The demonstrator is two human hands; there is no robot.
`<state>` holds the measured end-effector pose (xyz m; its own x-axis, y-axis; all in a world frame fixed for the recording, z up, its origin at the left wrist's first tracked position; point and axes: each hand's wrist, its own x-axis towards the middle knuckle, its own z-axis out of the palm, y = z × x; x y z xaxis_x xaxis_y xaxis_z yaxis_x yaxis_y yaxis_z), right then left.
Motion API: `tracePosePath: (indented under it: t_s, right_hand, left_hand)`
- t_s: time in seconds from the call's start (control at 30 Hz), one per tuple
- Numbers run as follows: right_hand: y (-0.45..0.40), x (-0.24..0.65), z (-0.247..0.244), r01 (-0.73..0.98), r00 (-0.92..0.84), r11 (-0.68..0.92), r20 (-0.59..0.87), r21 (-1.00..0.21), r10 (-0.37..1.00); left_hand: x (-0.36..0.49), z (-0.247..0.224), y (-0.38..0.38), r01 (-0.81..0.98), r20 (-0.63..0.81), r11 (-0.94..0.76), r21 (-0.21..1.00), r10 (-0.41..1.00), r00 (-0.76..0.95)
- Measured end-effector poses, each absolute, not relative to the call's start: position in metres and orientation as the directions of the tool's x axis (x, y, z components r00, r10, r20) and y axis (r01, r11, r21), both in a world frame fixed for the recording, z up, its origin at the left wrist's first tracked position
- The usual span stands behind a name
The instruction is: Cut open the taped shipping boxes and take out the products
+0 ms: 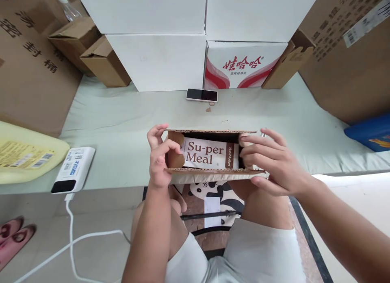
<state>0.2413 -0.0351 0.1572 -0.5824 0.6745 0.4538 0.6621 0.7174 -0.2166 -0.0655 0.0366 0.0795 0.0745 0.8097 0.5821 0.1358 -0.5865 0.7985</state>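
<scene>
A narrow brown cardboard box lies at the table's near edge, its open top facing me. Inside it shows a white packet with "Su-per Meal" in brown print. My left hand grips the box's left end, its index finger bent over the inner flap. At the right end, my right hand is closed around the box, with its fingers over the short flap and the thumb low at the near side. The right fingertips are partly hidden inside the opening.
A phone lies near stacked white cartons at the back. On the left are a white power bank with a cable and a yellow jug. Smaller cardboard boxes and a blue object stand towards the sides.
</scene>
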Motion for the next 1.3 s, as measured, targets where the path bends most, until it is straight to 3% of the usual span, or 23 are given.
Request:
tracePosePath:
  t_s: [0.17,0.3,0.4,0.53,0.67,0.73,0.87,0.97,1.17,1.3]
  right_hand:
    - [-0.033,0.259,0.172,0.794,-0.472,0.601,0.530,-0.093,0.705]
    - [-0.036,0.257,0.198,0.904,-0.384,0.427,0.412,-0.013,0.826]
    - [-0.036,0.229,0.219,0.898,-0.393,0.434,0.322,-0.066,0.862]
    - [-0.010,0.166,0.232,0.832,-0.527,0.538,0.109,-0.136,0.843]
    - [0.022,0.124,0.232,0.848,-0.527,0.524,-0.216,-0.074,0.822]
    - [0.030,0.118,0.230,0.844,-0.519,0.535,-0.285,-0.025,0.806]
    - [0.034,0.124,0.220,0.805,-0.541,0.580,-0.250,0.122,0.803]
    - [0.036,0.129,0.212,0.788,-0.563,0.594,-0.202,0.164,0.802]
    - [0.035,0.147,0.226,0.769,-0.621,0.628,-0.095,0.122,0.778]
    - [0.031,0.172,0.244,0.767,-0.641,0.642,0.044,-0.011,0.766]
  left_hand:
    - [-0.064,0.078,0.037,0.088,0.600,-0.604,0.792,0.797,0.067]
    - [-0.067,0.075,0.039,0.077,0.583,-0.587,0.806,0.810,0.061]
    - [-0.066,0.073,0.040,0.057,0.588,-0.590,0.806,0.808,0.045]
    - [-0.064,0.072,0.039,0.049,0.598,-0.598,0.800,0.801,0.028]
    - [-0.069,0.076,0.036,0.083,0.604,-0.603,0.793,0.797,0.021]
    - [-0.073,0.077,0.034,0.096,0.609,-0.607,0.788,0.793,0.022]
    - [-0.082,0.076,0.033,0.081,0.590,-0.590,0.803,0.807,0.026]
    - [-0.083,0.073,0.034,-0.016,0.565,-0.565,0.825,0.822,0.070]
    - [-0.084,0.070,0.038,-0.136,0.570,-0.557,0.820,0.768,0.291]
    - [-0.081,0.072,0.038,-0.075,0.552,-0.575,0.815,0.729,0.405]
